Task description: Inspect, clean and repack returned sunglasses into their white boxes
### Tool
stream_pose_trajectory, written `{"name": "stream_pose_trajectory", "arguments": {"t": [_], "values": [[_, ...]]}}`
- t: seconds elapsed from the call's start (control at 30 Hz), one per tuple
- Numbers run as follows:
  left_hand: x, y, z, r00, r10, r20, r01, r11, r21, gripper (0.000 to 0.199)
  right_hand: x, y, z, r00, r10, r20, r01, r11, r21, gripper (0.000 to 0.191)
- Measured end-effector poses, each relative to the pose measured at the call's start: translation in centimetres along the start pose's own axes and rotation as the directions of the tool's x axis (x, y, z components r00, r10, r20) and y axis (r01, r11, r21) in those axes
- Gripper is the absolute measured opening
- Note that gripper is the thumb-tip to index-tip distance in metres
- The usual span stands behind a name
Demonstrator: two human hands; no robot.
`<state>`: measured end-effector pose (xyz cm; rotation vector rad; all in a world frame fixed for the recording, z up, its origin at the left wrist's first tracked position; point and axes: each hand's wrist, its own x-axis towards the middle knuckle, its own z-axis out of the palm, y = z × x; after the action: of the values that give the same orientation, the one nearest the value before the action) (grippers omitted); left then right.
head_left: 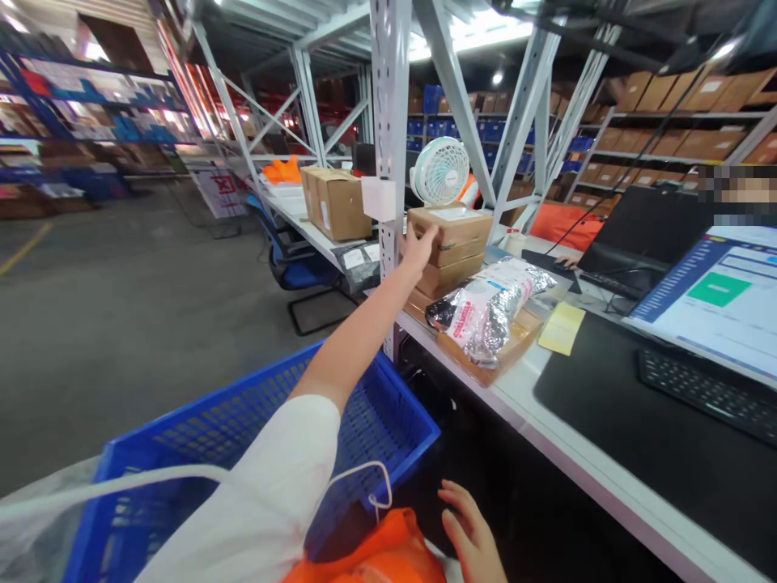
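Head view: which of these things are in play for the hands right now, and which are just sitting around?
In play:
- left hand, touching the top cardboard box of the stack
- box beneath it
- right hand, open near the orange cloth
- blue basket

Lying about:
- silver bagged parcel
- desk fan
- yellow note
- keyboard
- monitor
- large carton
- blue chair

Grey concrete floor [109, 324], tall metal shelving [388, 121], ceiling lights [486, 32].
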<state>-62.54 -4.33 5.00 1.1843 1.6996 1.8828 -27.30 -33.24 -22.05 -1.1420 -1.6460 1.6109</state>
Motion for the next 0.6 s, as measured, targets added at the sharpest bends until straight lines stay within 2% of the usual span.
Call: {"name": "stream_pose_trajectory", "arguments": {"t": [0.1,0.17,0.27,0.33,0.4,0.5,0.57,0.6], "values": [[-1.7,-0.4,1.2,0.992,0.121,0.048,-0.126,0.984,0.126,0.120,-0.1,0.9,-0.7,1.000,0.012,-0.029,-0.012,1.000,0.013,0.070],[-2.2,-0.7,1.9,0.981,0.173,0.090,-0.187,0.966,0.179,0.124,-0.4,1.3,-1.0,0.999,0.016,-0.042,-0.015,0.999,0.032,0.070],[-3.0,-1.4,1.7,0.987,0.136,0.087,-0.147,0.978,0.149,0.108,-1.2,1.7,-1.4,0.998,0.033,-0.059,-0.030,0.999,0.045,0.069],[-5.0,-2.6,0.6,0.992,0.083,0.093,-0.092,0.990,0.102,0.091,-1.9,1.9,-2.2,0.997,0.044,-0.070,-0.043,0.999,0.029,0.067],[-9.1,-4.5,-1.1,0.995,0.023,0.094,-0.031,0.996,0.080,0.078,-3.0,2.2,-4.0,0.995,0.058,-0.077,-0.058,0.998,-0.003,0.064],[-18.4,-8.0,-4.0,0.982,-0.167,0.093,0.159,0.983,0.091,0.069,-5.5,3.2,-9.0,0.983,0.123,-0.135,-0.133,0.988,-0.072,0.061],[-24.7,-10.3,-5.6,0.921,-0.336,0.195,0.312,0.939,0.144,0.062,-8.0,4.6,-13.5,0.945,0.196,-0.261,-0.232,0.966,-0.113,0.061],[-27.3,-11.4,-6.3,0.862,-0.425,0.275,0.387,0.904,0.182,0.056,-9.6,5.4,-15.9,0.912,0.229,-0.340,-0.283,0.952,-0.120,0.058]]}}
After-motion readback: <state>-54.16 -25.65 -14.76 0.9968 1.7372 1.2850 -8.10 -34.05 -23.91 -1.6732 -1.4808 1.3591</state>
